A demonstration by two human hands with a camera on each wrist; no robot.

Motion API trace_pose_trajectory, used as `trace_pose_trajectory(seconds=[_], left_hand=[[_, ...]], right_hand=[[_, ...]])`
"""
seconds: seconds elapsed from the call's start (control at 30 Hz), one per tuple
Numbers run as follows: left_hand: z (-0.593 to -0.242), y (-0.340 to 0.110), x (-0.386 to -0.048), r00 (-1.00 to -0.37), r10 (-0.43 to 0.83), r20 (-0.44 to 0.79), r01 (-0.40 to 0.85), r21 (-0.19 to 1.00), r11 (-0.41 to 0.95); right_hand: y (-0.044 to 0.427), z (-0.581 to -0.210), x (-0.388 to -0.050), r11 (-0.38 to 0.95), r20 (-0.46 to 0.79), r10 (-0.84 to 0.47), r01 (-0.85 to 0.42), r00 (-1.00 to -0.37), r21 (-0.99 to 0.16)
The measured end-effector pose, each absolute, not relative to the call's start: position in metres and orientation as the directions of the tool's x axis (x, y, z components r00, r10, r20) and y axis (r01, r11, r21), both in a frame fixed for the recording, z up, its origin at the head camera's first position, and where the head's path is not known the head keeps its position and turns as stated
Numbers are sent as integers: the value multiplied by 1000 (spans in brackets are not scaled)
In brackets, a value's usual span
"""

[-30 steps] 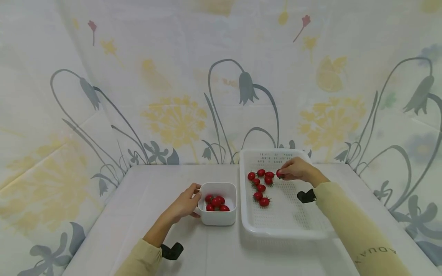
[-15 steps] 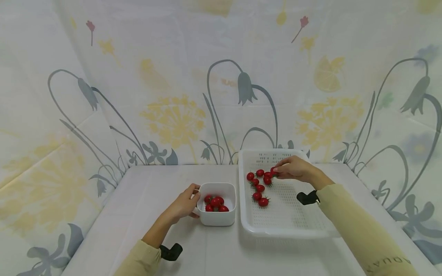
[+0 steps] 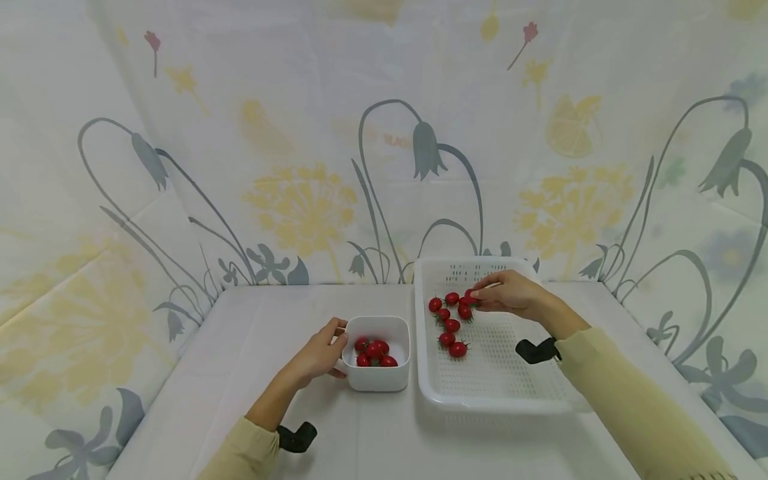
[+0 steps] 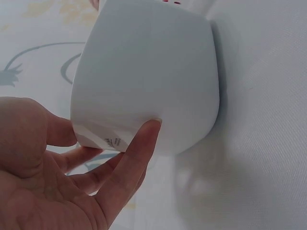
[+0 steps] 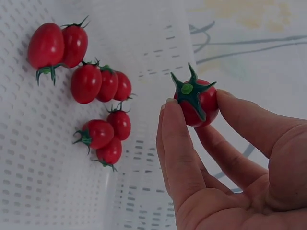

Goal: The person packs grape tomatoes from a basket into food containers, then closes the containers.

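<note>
My right hand [image 3: 510, 293] is over the back of a white perforated basket [image 3: 510, 403]. Between thumb and fingertips it pinches a cherry tomato [image 5: 199, 103] with a green calyx, held up in the right wrist view. Several more cherry tomatoes [image 5: 86, 84] lie in the basket's left half. To the left, my left hand [image 3: 319, 351] grips the left side of a small white square container [image 3: 379, 380]. One finger presses flat against the container's wall [image 4: 144, 72] in the left wrist view. Several red cherry tomatoes [image 3: 375, 351] sit inside that container.
Container and basket stand side by side on a white-covered table [image 3: 240, 347], a narrow gap between them. A flower-printed cloth [image 3: 312, 133] hangs behind the table. Black wrist mounts [image 3: 297, 437] stick out from both sleeves.
My right hand has shifted slightly left with the pinched tomato, now overlapping the tomatoes at the back of the basket in the head view. The left hand and container have stayed put.
</note>
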State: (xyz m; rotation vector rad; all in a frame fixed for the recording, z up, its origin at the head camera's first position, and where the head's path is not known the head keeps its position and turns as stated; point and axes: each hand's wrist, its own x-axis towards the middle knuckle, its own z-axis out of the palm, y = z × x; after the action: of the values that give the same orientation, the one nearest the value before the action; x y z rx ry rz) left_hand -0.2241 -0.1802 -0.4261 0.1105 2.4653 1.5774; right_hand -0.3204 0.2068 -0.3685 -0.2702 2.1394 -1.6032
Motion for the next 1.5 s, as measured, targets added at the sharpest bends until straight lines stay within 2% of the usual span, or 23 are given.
trace_pose_trajectory(seconds=[0.6,1.13,1.5], left_hand=[[-425,-180,-225,-974,171,-147,-59,898,436],[-428,-180,-223,-975,173,-140,-56,905,422],[-428,-179,-224,-976,172,-135,-50,905,423]], right_hand=[[178,-352,-287,295,-140,-464,-4,-875,-956],[144,-347,-258,386,-51,-453,-145,-890,-911],[120,-346,-247,306,-2,-486,-168,-874,-937]])
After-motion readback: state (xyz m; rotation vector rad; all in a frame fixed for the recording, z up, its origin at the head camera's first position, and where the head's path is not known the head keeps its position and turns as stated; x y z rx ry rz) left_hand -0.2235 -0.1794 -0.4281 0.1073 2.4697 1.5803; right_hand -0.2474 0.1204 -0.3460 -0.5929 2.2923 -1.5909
